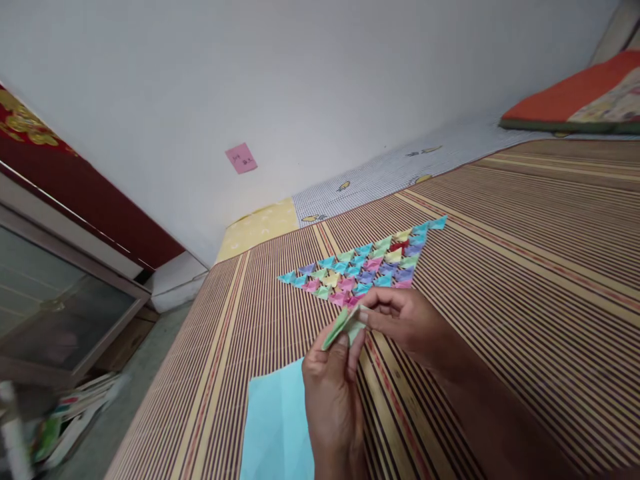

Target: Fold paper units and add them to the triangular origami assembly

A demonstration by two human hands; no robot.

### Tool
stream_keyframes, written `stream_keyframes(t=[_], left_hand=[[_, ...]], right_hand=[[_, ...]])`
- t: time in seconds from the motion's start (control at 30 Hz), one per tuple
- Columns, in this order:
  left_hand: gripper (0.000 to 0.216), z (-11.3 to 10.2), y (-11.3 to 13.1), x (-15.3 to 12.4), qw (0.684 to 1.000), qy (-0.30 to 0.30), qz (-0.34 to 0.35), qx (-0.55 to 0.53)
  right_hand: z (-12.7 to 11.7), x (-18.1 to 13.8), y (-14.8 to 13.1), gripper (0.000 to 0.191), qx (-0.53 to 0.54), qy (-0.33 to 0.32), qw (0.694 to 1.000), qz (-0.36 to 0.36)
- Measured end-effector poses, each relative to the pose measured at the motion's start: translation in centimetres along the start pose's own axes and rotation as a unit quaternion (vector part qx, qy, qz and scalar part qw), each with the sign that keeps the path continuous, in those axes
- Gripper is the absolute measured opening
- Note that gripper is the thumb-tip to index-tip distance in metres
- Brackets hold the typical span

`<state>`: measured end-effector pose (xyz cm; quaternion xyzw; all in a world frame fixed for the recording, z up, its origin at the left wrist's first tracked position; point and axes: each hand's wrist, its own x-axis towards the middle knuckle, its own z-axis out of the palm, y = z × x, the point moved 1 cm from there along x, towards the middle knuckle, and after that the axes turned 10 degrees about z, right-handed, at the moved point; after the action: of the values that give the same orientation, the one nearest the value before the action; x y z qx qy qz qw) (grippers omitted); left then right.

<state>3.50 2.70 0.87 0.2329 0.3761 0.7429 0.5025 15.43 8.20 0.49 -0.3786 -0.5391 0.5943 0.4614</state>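
Note:
My left hand (333, 393) and my right hand (407, 320) meet over a striped bamboo mat (525, 280). Both pinch a small folded green paper piece (344, 327) between thumb and fingertips. Just beyond the hands lies a flat triangle of several interlocked folded paper pieces (367, 267) in blue, green, pink, purple and yellow. A light blue paper sheet (277, 427) lies on the mat under my left wrist.
A white wall carries a pink sticky note (241, 159). A patterned sheet (380, 177) shows along the wall. An orange cushion (575, 93) lies at the far right. A red cabinet with a glass door (65, 293) stands at left, with books (75, 413) on the floor.

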Motion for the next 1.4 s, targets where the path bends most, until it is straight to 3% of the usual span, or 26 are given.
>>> stream_keyframes(t=[0.3,0.57,0.7,0.87,1.0,1.17,1.3,1.4], left_hand=[[0.009,-1.0,0.6,0.5,0.998,0.027,-0.031,-0.041],[0.021,-1.0,0.4,0.4,0.999,0.033,-0.002,-0.005],[0.022,-1.0,0.0,0.3,1.000,0.008,0.013,0.016],[0.019,-1.5,0.1,0.1,0.996,-0.043,0.001,0.082],[0.023,-1.7,0.1,0.1,0.990,-0.071,-0.009,0.122],[0.034,-1.8,-0.2,0.0,0.984,-0.070,0.024,0.163],[0.030,-1.9,-0.2,0.0,0.987,-0.065,0.019,0.142],[0.030,-1.8,0.0,0.0,0.991,-0.056,0.008,0.121]], right_hand=[[0.1,-0.9,-1.4,0.007,-0.118,0.058,0.989,-0.064],[0.4,0.1,0.2,0.020,0.031,-0.033,0.999,0.004],[0.6,0.1,0.4,0.016,0.033,-0.028,0.999,-0.009],[0.2,0.0,0.2,0.009,-0.040,-0.024,0.998,-0.039],[0.4,-0.2,-0.1,0.017,-0.002,-0.044,0.998,-0.041],[1.0,-0.6,-0.3,0.019,-0.013,0.004,0.999,-0.029],[0.6,-0.4,-0.4,0.013,-0.003,0.018,0.995,-0.095],[0.1,-0.3,-0.7,0.011,-0.014,-0.010,0.991,-0.135]])
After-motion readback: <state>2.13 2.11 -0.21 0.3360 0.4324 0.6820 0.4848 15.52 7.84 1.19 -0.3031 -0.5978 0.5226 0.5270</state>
